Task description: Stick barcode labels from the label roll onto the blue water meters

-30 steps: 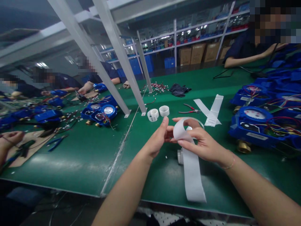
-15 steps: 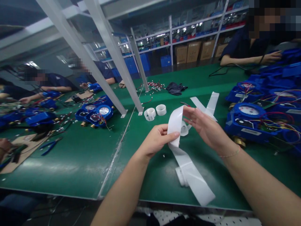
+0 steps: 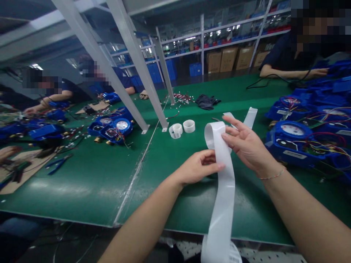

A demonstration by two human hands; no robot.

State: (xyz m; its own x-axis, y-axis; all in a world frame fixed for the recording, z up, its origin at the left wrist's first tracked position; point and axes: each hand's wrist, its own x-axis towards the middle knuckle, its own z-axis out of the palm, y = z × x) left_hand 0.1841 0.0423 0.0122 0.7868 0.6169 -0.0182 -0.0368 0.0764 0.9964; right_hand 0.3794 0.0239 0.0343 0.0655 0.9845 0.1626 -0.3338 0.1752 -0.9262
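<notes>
White strip in two hands, seen from beside the worktop (image 3: 90, 186). The left hand (image 3: 199, 168) has a narrow grip, thumb in front and fingers behind, on the middle of the white strip (image 3: 225, 171). The right hand (image 3: 248, 148) is half open, its thumb at the strip's upper right edge; whether it pinches there I cannot tell. Compared with half a second ago, the strip's lower length no longer slants across the worktop but runs down past the near edge to a printed roll (image 3: 236, 255), while its top curls over. This suggests the strip is being straightened and handled along its length. Near the upright posts (image 3: 146, 69) stand clear tape rings (image 3: 189, 126), untouched.
</notes>
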